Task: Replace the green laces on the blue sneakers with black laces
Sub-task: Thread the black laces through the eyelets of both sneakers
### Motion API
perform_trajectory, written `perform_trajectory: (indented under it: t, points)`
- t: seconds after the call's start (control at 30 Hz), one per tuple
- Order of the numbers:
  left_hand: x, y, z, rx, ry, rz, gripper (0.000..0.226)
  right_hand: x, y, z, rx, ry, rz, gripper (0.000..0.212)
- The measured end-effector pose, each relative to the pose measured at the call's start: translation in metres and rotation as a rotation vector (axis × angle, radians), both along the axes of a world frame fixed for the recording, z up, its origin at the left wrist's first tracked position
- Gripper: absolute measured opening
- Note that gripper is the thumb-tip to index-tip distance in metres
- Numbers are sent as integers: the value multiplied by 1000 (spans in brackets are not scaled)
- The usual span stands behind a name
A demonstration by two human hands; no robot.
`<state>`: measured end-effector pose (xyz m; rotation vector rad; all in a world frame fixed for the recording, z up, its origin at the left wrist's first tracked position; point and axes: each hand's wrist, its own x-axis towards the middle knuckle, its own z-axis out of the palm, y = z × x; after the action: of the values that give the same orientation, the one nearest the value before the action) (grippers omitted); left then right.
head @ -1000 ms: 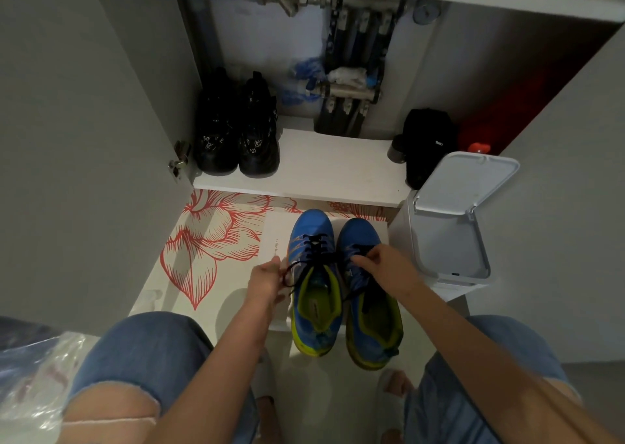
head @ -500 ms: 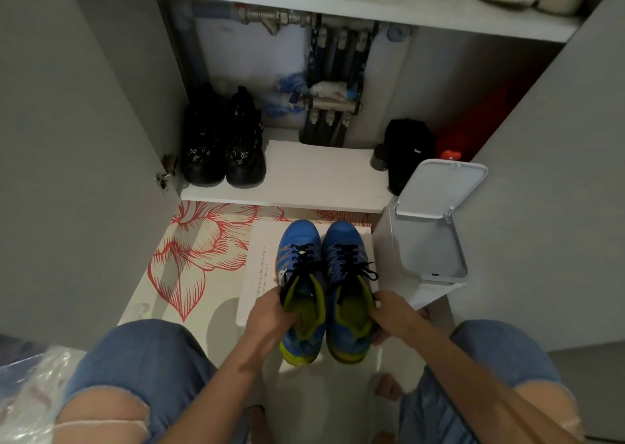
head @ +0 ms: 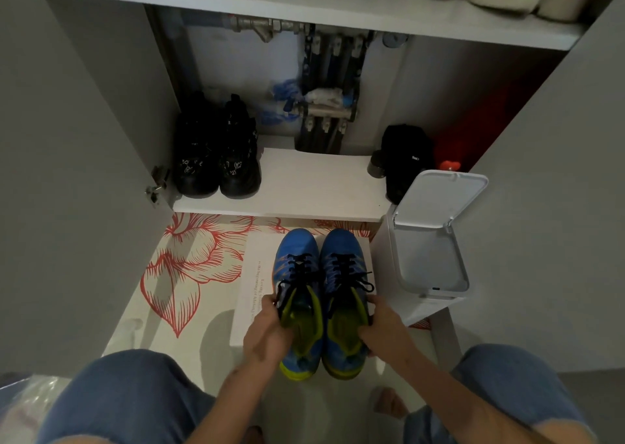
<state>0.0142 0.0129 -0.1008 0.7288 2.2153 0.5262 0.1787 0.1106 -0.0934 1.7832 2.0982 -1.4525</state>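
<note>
Two blue sneakers with yellow-green lining stand side by side, toes pointing away, over a white sheet (head: 257,274). Both carry black laces (head: 345,271). My left hand (head: 267,332) grips the left sneaker (head: 297,251) at its outer collar. My right hand (head: 382,328) grips the right sneaker (head: 341,247) at its outer collar. No green laces are in view.
A white bin (head: 429,257) with its lid up stands just right of the sneakers. Beyond them an open cabinet holds a low white shelf (head: 304,186) with black shoes (head: 216,152) and a black bag (head: 406,159). A floral mat (head: 189,264) covers the floor; my knees frame the bottom.
My hands left the laces over the tongues and slid back to the collars, now gripping each sneaker at its outer side. The view tilted upward slightly.
</note>
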Motion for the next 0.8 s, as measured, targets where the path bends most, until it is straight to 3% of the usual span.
perform_trajectory:
  t: [0.17, 0.37, 0.57, 0.8]
  points:
    - [-28, 46, 12, 18, 5, -11, 48, -22, 43, 10, 120, 77, -24, 44]
    - [-98, 156, 30, 186, -28, -22, 60, -80, 144, 14, 241, 196, -96, 22]
    - [-148, 247, -6, 239, -53, 26, 54, -134, 237, -14, 253, 173, -151, 30]
    - [-164, 279, -58, 243, -70, 47, 49, -153, 279, -58, 186, 144, -106, 39]
